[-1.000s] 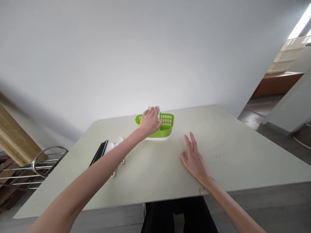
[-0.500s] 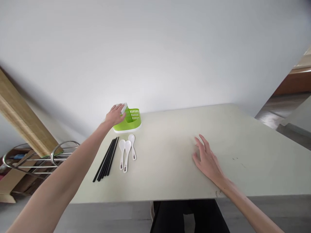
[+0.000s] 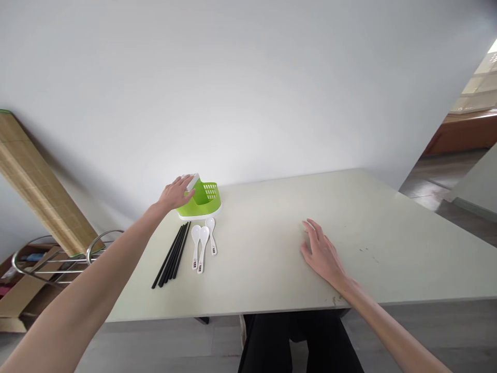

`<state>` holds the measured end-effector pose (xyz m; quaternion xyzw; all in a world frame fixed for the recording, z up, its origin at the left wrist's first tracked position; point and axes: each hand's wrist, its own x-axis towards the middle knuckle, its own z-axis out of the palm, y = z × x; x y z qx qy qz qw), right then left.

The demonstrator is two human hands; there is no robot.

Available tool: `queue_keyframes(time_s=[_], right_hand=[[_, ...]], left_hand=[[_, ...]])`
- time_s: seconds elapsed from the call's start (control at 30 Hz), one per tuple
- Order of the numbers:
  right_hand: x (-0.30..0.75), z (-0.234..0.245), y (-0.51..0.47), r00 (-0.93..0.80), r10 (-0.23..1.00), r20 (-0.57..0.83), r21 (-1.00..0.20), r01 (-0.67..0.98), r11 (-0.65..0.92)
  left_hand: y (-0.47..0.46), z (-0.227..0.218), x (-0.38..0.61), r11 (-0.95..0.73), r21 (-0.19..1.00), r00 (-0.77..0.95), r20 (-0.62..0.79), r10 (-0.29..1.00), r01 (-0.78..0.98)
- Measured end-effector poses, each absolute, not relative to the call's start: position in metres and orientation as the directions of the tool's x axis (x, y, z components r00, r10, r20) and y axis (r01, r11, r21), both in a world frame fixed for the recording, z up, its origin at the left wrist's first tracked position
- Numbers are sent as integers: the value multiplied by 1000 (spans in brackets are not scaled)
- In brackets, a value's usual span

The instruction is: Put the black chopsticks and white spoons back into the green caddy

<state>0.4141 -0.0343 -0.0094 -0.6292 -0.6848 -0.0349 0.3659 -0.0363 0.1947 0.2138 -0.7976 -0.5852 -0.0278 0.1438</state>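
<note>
My left hand [image 3: 176, 193] reaches to the back left of the table, its fingers closed over the white-topped handle of a green cutlery holder [image 3: 198, 209]. The holder has slotted walls and a white base, and its left part is hidden by my hand. In front of it lie several black chopsticks [image 3: 173, 257], side by side. Three white spoons [image 3: 203, 236] rest to their right, bowls toward the holder. My right hand [image 3: 321, 256] lies on the right half of the table, fingers loosely bent and apart, holding nothing.
The pale table [image 3: 264, 248] stands against a white wall [image 3: 264, 103]. Left of it are a metal rack [image 3: 58, 269], a rolled bamboo mat [image 3: 42, 186] leaning on the wall, and a cardboard box [image 3: 23, 305]. My legs are under the front edge.
The cutlery holder has come slightly nearer the spoons, with my left hand on its handle. My view has shifted a little. The spoons and chopsticks lie as before.
</note>
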Motion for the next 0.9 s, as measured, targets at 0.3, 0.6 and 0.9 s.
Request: queue_keyframes(time_s=[0.3, 0.6, 0.9], right_hand=[[413, -12, -31, 53, 835, 547, -435, 871, 229], [412, -16, -28, 31, 842, 539, -395, 892, 220], [414, -24, -26, 5, 852, 523, -404, 882, 243]], left_hand=[[149, 205, 4, -372, -318, 478, 383, 791, 872], [87, 138, 94, -498, -107, 505, 305, 808, 861], [33, 34, 136, -450, 93, 450, 17, 893, 888]])
